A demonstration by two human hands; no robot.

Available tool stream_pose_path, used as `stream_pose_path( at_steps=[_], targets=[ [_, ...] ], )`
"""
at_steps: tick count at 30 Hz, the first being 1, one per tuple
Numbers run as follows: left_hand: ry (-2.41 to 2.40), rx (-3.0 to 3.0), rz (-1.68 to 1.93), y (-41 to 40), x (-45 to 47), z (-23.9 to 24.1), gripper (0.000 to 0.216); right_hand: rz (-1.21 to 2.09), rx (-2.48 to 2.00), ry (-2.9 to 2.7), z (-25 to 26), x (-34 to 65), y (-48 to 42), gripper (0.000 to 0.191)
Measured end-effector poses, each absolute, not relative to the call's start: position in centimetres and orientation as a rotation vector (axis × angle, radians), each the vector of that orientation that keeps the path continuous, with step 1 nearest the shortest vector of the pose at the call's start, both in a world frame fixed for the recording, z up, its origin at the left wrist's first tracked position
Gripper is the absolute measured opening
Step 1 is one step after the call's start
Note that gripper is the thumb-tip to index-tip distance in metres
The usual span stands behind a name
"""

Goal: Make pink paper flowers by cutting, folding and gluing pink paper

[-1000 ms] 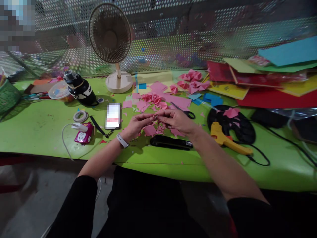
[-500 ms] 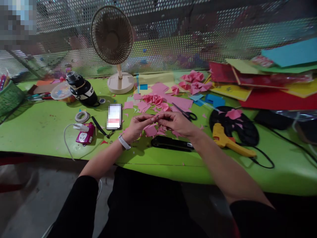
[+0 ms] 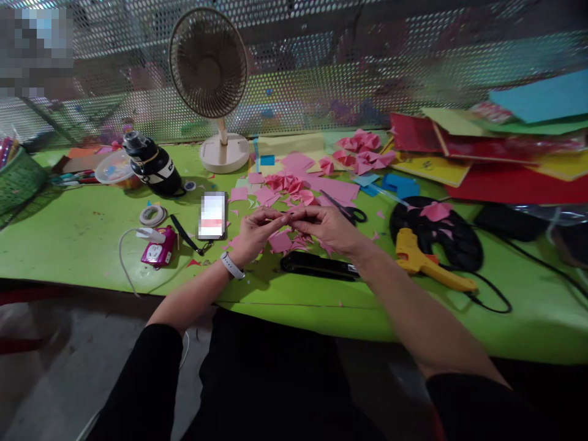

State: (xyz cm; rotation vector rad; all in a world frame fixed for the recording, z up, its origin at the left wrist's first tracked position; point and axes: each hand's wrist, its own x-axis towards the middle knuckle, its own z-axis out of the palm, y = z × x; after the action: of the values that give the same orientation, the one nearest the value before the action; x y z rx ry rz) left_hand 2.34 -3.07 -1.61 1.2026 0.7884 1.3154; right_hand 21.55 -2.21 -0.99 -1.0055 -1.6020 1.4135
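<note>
Pink scraps [image 3: 280, 241] lie partly hidden behind the right hand [image 3: 329, 229].

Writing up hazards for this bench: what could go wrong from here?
The left hand and right hand pinch close together; anything small between them might drop among the pink scraps.
The scissors lie just beyond the right hand, so a reach might bump them.
The fan stands near those scraps; if running, it could scatter them.

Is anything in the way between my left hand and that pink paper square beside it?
Nothing visible stands between your left hand and the pink paper square, which shows right beside it. The black stapler lies nearer your body, outside that gap.
</note>
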Motion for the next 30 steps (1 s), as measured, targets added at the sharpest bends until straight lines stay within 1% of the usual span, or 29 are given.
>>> stream_pose_path(
  at_steps=[6, 12, 22, 30],
  targets=[
    [0.783, 1.185, 1.279, -3.28, 2.38, -1.36, 0.023, 1.433, -0.997, -1.593, -1.02, 21.73, -2.18, 0.032],
    [0.775, 1.192, 1.289, -3.25, 2.41, -1.50, 0.020, 1.440, -0.995, -1.578, -1.03, 21.66, -2.23, 0.030],
    [0.757, 1.165, 1.269, -3.24, 2.28, -1.61, 0.020, 1.412, -1.007, -1.608, -0.82, 21.54, -2.40, 0.034],
    [0.775, 1.169, 1.265, -3.11, 2.36, -1.83, 0.019, 1.420, -1.012, -1.624, -0.86, 21.66, -2.38, 0.030]
  ],
)
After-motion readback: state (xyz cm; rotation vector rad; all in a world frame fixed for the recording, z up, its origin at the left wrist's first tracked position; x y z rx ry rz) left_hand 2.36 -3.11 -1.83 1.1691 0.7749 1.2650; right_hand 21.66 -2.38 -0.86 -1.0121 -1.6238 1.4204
